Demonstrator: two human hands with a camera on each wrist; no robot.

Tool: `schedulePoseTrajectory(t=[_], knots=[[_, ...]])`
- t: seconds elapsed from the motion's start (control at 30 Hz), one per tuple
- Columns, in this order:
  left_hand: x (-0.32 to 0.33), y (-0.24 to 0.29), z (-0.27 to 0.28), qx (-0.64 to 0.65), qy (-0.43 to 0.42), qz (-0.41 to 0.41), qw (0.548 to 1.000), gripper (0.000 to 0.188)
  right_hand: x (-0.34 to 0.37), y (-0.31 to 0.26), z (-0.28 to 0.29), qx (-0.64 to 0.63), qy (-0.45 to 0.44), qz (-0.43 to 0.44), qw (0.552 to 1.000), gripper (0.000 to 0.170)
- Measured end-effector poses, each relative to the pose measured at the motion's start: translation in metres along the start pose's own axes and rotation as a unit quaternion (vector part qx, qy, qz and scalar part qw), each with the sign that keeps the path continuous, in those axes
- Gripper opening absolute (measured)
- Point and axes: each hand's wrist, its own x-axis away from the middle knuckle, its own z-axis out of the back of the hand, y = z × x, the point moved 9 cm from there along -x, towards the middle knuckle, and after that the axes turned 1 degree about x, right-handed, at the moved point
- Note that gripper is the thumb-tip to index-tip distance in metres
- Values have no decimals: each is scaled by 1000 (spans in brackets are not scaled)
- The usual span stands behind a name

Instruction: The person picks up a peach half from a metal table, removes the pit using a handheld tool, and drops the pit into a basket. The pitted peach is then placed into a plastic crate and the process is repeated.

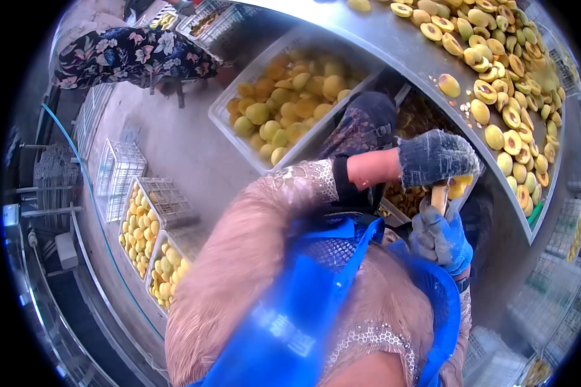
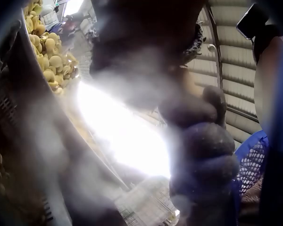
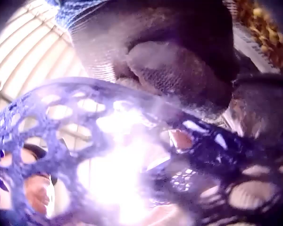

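My left hand (image 1: 436, 158), in a dark knitted glove, reaches across from the left and holds a yellow peach piece (image 1: 459, 187) under its fingers. Just below it, my right hand (image 1: 441, 240) wears a grey-palmed blue glove and grips a pale wooden handle (image 1: 439, 197). That handle points up at the peach, and its working end is hidden by the left glove. In the left wrist view the right hand's curled fingers (image 2: 205, 150) show below the dark left glove (image 2: 141, 42). Glare covers much of the right wrist view, where the right glove (image 3: 170, 66) is seen close.
Peach halves (image 1: 511, 140) cover the metal table (image 1: 394, 48) at upper right. A large crate (image 1: 221, 116) of whole peaches stands by my knee. Under my hands sits a bin of brown scraps (image 1: 423, 116). More peach crates (image 1: 168, 200) and a person in floral clothing (image 1: 135, 57) are left.
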Motion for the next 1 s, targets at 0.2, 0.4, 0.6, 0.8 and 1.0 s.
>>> schedulePoseTrajectory(t=[0.2,0.4,0.6,0.8,1.0], knots=[[23,-28,19,72,126,194,970,36,-11,5,-25,-199,-163,15,966,24],[136,-71,146,-588,92,212,775,38,-25,17,38,-84,-48,30,995,21],[395,-60,241,-463,-118,695,537,55,-26,54,81,-133,6,-66,989,13],[410,-154,269,-399,-341,720,453,63,-30,28,80,-71,16,-22,997,15],[58,-210,172,-371,-154,538,741,46,-30,19,86,-106,29,-3,994,14]])
